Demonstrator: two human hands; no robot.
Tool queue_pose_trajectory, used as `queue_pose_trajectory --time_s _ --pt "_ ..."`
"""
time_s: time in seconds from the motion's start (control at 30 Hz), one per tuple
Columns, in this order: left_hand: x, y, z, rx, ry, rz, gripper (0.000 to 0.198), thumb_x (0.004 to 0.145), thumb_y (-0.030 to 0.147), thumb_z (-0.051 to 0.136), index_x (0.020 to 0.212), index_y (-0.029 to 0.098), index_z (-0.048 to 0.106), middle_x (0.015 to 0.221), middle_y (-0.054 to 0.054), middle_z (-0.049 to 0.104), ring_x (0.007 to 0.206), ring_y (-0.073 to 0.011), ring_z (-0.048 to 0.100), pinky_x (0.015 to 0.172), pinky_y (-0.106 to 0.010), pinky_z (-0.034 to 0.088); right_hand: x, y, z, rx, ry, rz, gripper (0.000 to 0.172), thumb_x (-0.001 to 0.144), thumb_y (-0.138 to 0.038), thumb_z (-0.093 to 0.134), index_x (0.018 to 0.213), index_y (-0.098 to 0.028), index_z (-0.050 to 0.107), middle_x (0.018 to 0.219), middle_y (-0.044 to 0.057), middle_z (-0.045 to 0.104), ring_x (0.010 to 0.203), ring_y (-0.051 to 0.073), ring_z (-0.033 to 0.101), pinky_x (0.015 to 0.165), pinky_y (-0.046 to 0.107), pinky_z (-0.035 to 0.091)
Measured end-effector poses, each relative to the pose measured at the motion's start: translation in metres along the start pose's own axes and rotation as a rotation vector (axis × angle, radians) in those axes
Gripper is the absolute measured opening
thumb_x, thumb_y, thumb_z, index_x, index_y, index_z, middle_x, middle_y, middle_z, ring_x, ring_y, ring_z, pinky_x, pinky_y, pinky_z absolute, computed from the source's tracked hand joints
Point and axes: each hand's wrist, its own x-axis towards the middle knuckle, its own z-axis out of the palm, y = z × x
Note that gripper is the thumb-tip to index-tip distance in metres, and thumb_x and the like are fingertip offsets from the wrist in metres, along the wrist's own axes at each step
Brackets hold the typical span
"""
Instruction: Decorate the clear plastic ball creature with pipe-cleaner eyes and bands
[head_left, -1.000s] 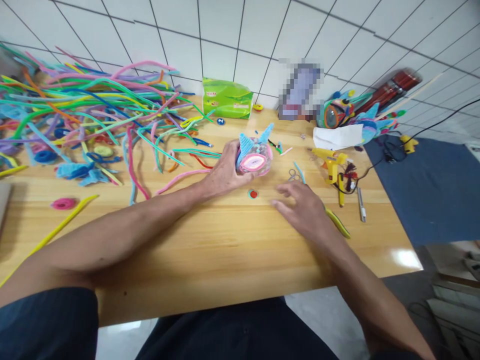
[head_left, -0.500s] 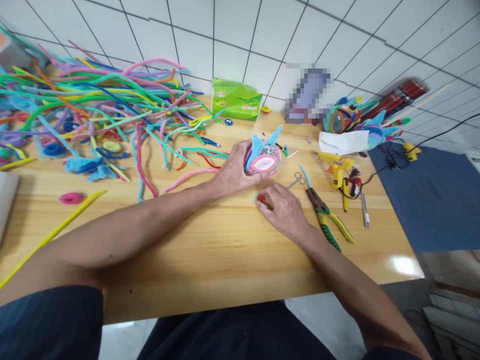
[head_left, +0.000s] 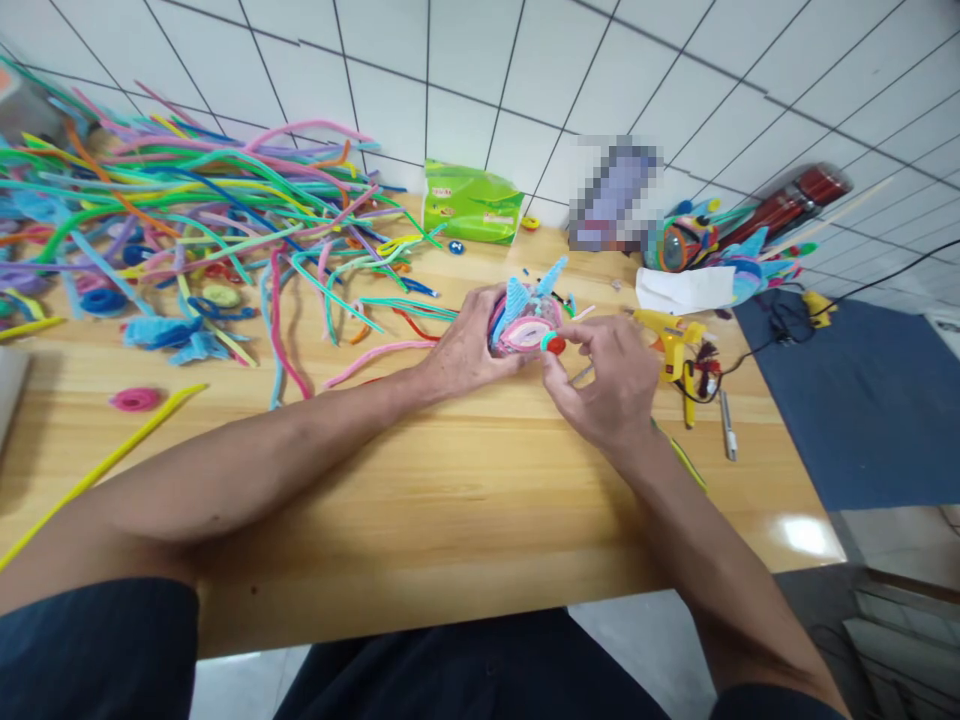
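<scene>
Around mid-worktop (head_left: 420,530), nearer the back edge than the front: craft piece (head_left: 523,333), pink and blue, two pointed blue ears up top, pink-rimmed oval with a pale centre facing the front edge. Left hand (head_left: 471,340) has it from the left side, fingers behind, thumb along the bottom, wrapped snug. Right hand (head_left: 611,380): thumb and forefinger pinching a small red-and-teal disc (head_left: 553,343) by its right side. Disc overlaps the oval's right end in view; can't tell if they touch.

Right of that hand, toward the right edge: yellow glue gun (head_left: 679,340), cord running off past the edge, then a slim cutter (head_left: 728,425) lying roughly front to back. Pliers (head_left: 686,460) mostly hidden behind the right forearm, just a yellow-green handle showing.

Back edge, against the tiled wall: green packet (head_left: 472,203) around the middle, red flask (head_left: 810,200) tilted at the back right corner, white paper (head_left: 685,289) in front of it. Back left corner: big tangle of coloured fuzzy stems (head_left: 202,190), some ends reaching near the left hand. Pink coil (head_left: 137,399) and long yellow stem (head_left: 112,470) sit by the left edge. Dark blue cloth (head_left: 877,400) runs along the right edge.
</scene>
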Motion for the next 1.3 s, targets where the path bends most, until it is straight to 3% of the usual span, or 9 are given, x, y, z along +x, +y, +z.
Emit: queue_pose_trajectory --time_s 0.2,0.4,0.77,1.0,1.17,1.3 --pt "-0.001 -0.002 0.001 0.013 0.018 0.031 0.076 0.085 0.055 0.084 0.144 0.024 0.048 0.151 -0.018 0.058 0.142 -0.0352 0.057 0.119 -0.055 0.051 0.006 0.004 0.018 -0.033 -0.046 0.024 0.012 0.099 -0.032 0.066 0.109 -0.025 0.068 0.104 0.009 0.075 0.098 0.027 0.071 0.086 0.045 0.058" --pt "-0.001 0.000 0.001 0.036 0.010 0.012 0.076 0.085 0.053 0.085 0.145 0.024 0.048 0.150 -0.017 0.058 0.141 -0.0352 0.057 0.118 -0.055 0.052 0.002 0.009 0.020 -0.050 -0.080 0.038 0.014 0.100 -0.035 0.065 0.110 -0.026 0.067 0.108 0.010 0.076 0.102 0.029 0.070 0.090 0.046 0.057" --pt "-0.003 -0.006 0.003 0.051 0.029 0.061 0.078 0.084 0.045 0.086 0.146 0.024 0.044 0.150 -0.018 0.058 0.139 -0.0353 0.058 0.116 -0.054 0.052 -0.001 0.011 0.030 -0.041 0.047 -0.075 0.012 0.101 -0.030 0.067 0.111 -0.022 0.068 0.106 0.010 0.077 0.098 0.027 0.071 0.083 0.042 0.057" --pt "-0.003 -0.008 0.003 0.041 0.029 0.088 0.076 0.086 0.046 0.086 0.146 0.025 0.045 0.149 -0.017 0.058 0.138 -0.0353 0.059 0.114 -0.054 0.054 -0.003 0.011 0.029 0.014 0.039 -0.033 0.023 0.101 -0.038 0.070 0.118 -0.023 0.066 0.110 0.011 0.076 0.100 0.028 0.071 0.084 0.043 0.059" --pt "-0.004 -0.008 0.002 0.029 0.035 0.067 0.075 0.087 0.056 0.087 0.143 0.024 0.049 0.144 -0.016 0.061 0.133 -0.0341 0.062 0.113 -0.054 0.054 -0.003 0.011 0.028 0.089 0.054 -0.024 0.020 0.098 -0.027 0.070 0.118 -0.023 0.067 0.110 0.010 0.075 0.102 0.028 0.072 0.087 0.043 0.059" --pt "-0.005 -0.006 0.002 0.001 0.032 0.047 0.073 0.088 0.054 0.086 0.143 0.023 0.048 0.140 -0.015 0.062 0.131 -0.0329 0.062 0.113 -0.053 0.054 -0.002 0.010 0.030 0.097 0.061 -0.010 0.017 0.098 -0.023 0.068 0.115 -0.024 0.069 0.108 0.010 0.075 0.103 0.029 0.072 0.087 0.044 0.060"
